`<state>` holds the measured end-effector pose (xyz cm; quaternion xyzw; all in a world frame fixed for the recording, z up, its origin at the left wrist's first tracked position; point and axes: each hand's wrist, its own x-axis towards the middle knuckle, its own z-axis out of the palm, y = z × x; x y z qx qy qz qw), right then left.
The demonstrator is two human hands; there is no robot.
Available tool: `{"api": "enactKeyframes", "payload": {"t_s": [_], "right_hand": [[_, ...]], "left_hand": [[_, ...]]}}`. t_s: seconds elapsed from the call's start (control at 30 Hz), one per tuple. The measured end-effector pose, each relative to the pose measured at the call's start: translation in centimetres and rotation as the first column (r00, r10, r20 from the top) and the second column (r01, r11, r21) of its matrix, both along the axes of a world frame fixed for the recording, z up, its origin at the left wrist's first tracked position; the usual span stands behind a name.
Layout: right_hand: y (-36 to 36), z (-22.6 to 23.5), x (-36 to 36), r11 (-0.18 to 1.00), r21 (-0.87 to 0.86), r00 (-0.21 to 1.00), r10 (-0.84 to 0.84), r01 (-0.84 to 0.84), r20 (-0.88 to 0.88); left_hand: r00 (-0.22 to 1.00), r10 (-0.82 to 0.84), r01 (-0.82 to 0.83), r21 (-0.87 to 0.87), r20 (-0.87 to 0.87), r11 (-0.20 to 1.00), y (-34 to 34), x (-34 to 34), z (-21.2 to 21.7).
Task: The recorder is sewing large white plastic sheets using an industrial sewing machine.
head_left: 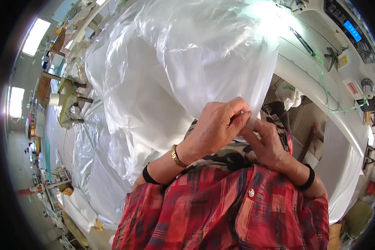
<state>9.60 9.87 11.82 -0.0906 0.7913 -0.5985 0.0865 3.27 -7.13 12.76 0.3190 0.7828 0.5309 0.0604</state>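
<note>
A large sheet of clear plastic film (212, 54) covers the table in front of me and hangs over its near edge, with wrinkles and bright reflections. My left hand (221, 125) pinches the edge of this film between thumb and fingers, just above my lap. Right beside it, my right hand (268, 143) is also closed on the film's edge, the fingertips of both hands nearly touching. At the upper right stands a white sewing machine (350, 62), its lamp shining on the film. The exact fold between my fingers is hidden.
Tweezers or a slim thread cutter (302, 41) lie on the machine bed, near a green thread (323, 79). A crumpled white plastic bag (288, 96) sits below the table edge. More film (91, 154) spills down to the left, by a stool (68, 102) with olive cloth.
</note>
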Motion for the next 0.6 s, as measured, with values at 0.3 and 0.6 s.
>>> {"api": "enactKeyframes", "payload": {"t_s": [0.3, 0.6], "right_hand": [[-1.2, 0.2, 0.0, 0.937, 0.324, 0.918, 0.237, -0.13, -0.318], [2.0, -3.1, -3.2, 0.982, 0.063, 0.915, -0.139, 0.176, -0.379]], "left_hand": [[0.997, -0.021, 0.02, -0.013, -0.073, 1.0, -0.3, -0.3, 0.1], [0.995, 0.059, -0.067, -0.105, -0.082, 0.992, -1.7, -0.8, 1.9]]}}
